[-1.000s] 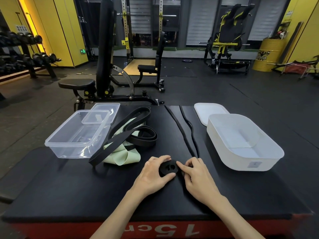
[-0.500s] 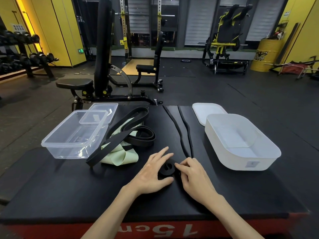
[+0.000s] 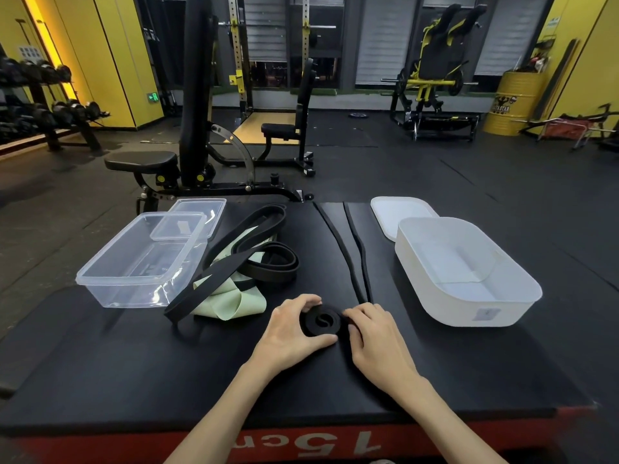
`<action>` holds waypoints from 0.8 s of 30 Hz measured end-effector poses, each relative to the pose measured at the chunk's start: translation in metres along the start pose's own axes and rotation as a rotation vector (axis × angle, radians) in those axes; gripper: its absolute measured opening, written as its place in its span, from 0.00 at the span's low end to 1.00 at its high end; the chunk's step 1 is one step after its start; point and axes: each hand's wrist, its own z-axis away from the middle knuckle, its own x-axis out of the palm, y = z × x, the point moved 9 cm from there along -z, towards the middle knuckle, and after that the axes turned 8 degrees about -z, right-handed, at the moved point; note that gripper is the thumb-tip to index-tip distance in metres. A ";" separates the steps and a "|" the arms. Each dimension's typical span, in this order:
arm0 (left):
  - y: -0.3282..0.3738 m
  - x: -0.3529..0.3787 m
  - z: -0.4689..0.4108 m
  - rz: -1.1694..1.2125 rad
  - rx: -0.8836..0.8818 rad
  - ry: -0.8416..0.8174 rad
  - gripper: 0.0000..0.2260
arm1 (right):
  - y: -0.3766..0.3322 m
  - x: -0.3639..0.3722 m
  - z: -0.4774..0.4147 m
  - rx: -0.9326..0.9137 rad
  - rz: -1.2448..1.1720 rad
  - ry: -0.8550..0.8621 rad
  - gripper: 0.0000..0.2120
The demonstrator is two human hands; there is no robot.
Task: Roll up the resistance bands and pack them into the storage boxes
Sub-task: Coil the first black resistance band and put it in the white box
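Left hand (image 3: pixel 290 333) and right hand (image 3: pixel 380 334) both gripped coiled black band (image 3: pixel 321 320) on platform (image 3: pixel 134 363), near red edge printed upside-down "15c".

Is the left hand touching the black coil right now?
Touching. The head view shows the left hand wrapped round the coil, with its thumb along the near rim and its fingers over the far rim, and no gap.

Dim gym, warm glow far left, sharp centre, edges bowed.
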 end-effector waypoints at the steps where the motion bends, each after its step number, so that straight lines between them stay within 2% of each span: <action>1: 0.000 0.000 0.000 -0.018 -0.006 0.010 0.29 | 0.000 0.001 0.000 -0.010 -0.006 0.002 0.12; 6: 0.008 0.003 0.002 -0.137 0.039 -0.025 0.30 | 0.000 0.003 0.000 -0.032 -0.013 0.002 0.12; 11: 0.017 0.012 0.002 -0.161 0.181 -0.182 0.39 | 0.000 0.002 0.000 -0.061 0.008 0.002 0.13; 14: 0.014 0.015 0.003 -0.087 0.200 -0.261 0.33 | 0.002 0.001 0.001 -0.055 0.008 0.011 0.15; 17: 0.012 0.014 0.001 -0.050 0.205 -0.228 0.25 | 0.001 0.003 0.001 -0.069 0.011 0.003 0.15; 24: 0.010 0.017 0.004 -0.138 0.212 -0.197 0.27 | 0.000 0.002 0.001 -0.069 -0.012 -0.005 0.15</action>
